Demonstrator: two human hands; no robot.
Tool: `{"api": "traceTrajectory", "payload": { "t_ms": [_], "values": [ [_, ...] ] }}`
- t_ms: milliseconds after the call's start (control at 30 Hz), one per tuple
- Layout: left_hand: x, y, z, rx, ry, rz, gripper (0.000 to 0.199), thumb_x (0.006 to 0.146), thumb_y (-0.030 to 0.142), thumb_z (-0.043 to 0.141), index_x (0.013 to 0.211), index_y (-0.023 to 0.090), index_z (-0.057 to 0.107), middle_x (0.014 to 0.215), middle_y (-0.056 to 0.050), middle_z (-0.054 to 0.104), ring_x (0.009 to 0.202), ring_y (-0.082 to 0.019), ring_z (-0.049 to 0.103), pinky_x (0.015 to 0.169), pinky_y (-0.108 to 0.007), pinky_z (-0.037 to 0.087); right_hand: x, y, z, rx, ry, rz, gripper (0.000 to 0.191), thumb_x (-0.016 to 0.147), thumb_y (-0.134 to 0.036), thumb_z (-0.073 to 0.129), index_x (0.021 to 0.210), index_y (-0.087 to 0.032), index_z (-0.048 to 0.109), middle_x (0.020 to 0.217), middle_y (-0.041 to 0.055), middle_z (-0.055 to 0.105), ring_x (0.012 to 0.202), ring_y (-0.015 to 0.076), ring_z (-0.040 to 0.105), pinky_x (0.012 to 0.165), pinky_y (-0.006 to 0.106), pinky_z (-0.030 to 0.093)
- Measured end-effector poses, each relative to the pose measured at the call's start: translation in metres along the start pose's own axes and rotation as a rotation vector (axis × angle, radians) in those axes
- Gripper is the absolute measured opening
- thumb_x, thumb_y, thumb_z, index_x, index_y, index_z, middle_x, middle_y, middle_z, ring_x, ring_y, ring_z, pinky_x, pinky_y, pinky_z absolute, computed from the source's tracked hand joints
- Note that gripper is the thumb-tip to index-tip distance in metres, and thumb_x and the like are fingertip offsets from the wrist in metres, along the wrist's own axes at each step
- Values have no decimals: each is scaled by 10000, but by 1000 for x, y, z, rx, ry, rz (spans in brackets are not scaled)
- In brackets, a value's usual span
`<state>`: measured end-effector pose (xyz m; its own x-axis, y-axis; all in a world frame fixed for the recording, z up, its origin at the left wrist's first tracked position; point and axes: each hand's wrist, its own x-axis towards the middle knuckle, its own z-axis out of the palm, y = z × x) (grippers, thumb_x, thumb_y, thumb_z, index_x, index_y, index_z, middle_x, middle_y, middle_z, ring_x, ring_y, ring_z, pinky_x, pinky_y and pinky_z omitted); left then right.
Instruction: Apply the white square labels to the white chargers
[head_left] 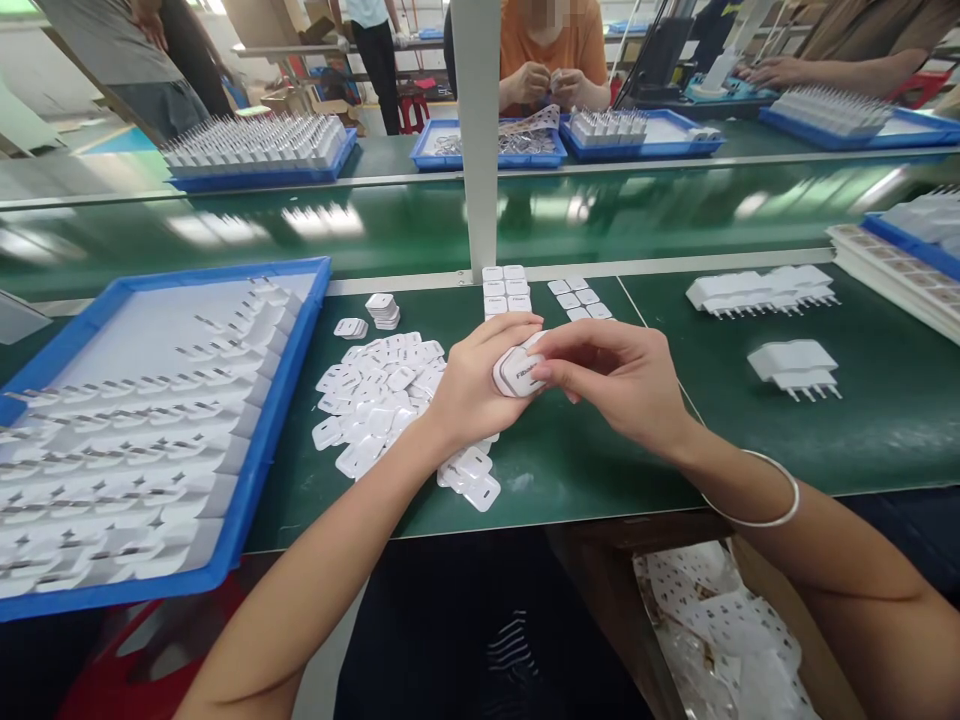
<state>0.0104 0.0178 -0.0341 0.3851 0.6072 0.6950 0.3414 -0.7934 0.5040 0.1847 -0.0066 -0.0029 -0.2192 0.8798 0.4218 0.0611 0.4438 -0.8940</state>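
We read "Fib…" on the label, rest unclear. Our left hand cupped the white block, right hand pinched its face, over the green tabletop, between front and back edges. Blue tray sat at left edge; orange-shirted co-worker opposite.

The held casing and loose covers look like smooth plastic, the blue tray glossier plastic, the pins shiny metal; the table is smooth, faintly glossy.
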Motion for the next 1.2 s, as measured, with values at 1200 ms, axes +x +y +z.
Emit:
{"api": "traceTrajectory", "payload": {
  "t_ms": [1200],
  "values": [
    [-7,-12,1,166,-53,153,392,840,136,603,1232,146,583,1261,-173,636,1163,-251,650,944,-391,586,4,4,-2,83,-52,189,403,685,-392,882,843,-217,555,597,-62,599,453,75,495,439,232,403]
  ]
}}
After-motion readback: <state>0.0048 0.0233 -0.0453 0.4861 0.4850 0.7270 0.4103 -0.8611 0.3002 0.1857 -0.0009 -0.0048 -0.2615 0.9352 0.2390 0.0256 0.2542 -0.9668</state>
